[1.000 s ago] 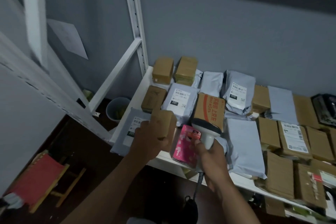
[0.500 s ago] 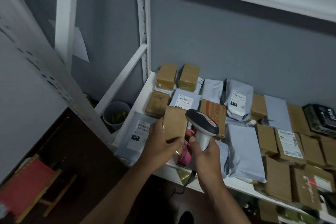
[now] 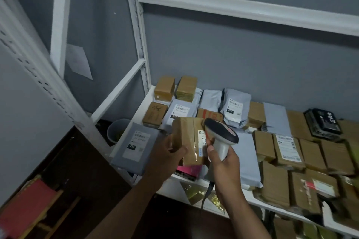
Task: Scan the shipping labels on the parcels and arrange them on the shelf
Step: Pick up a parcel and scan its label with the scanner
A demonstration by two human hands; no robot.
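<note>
The brown taped parcel was held in the air above the front edge of the shelf, near its left end. A white label strip ran down the parcel's right face. The left hand gripped the parcel from the left and below, thumb curled across its lower front face, forearm rising from the bottom centre of the view. The right hand was wrapped around the handle of the barcode scanner, index finger raised by the trigger; the scanner head sat just beside the label, its cable hanging below the shelf edge.

Directly under the parcel a pink box lay at the front edge. At the front left corner a grey mailer bag marked 231 overhung the edge. Bare shelf surface showed only as a narrow strip along the left edge and along the front lip. Brown boxes and grey mailers filled the back row against the wall; further brown parcels covered the right part. A black package lay toward the back right.

On the floor left of the shelf stood a grey bin with greenish contents, not identifiable.
</note>
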